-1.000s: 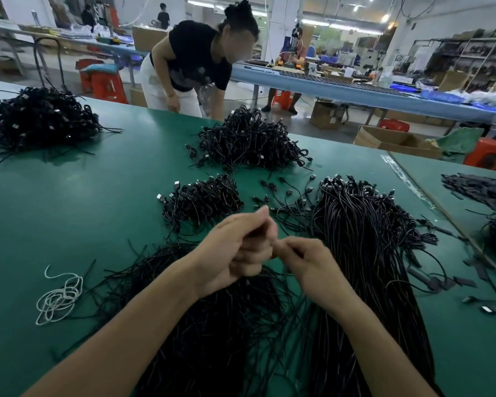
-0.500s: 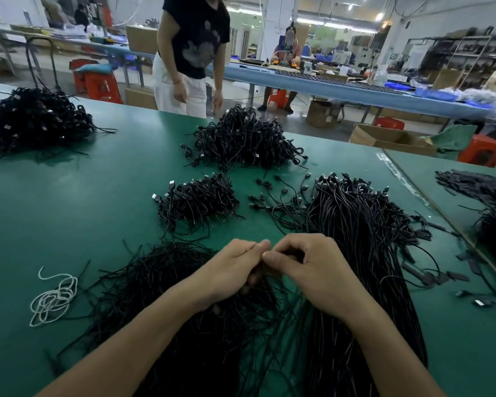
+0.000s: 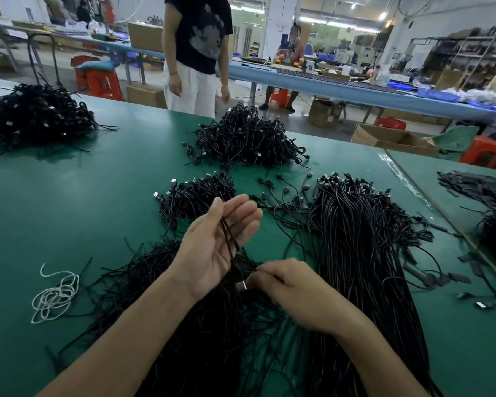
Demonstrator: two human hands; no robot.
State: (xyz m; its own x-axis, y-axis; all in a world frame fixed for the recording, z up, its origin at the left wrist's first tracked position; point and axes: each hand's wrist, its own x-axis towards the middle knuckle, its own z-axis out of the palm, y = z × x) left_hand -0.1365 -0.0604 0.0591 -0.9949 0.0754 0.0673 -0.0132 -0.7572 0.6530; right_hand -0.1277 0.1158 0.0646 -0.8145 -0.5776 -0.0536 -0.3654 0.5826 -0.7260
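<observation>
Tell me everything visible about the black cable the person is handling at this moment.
The black cable is thin, glossy and rubbery-looking, with at least two strands side by side. It runs down across the upturned palm of the left hand, whose fingers are straight, to the right hand, which pinches it beside its silver metal plug. It is held above a heap of similar cables on the green table. Its other end cannot be traced.

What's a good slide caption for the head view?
At a green table, the open left hand carries a black cable while the right hand pinches its plug.
</observation>
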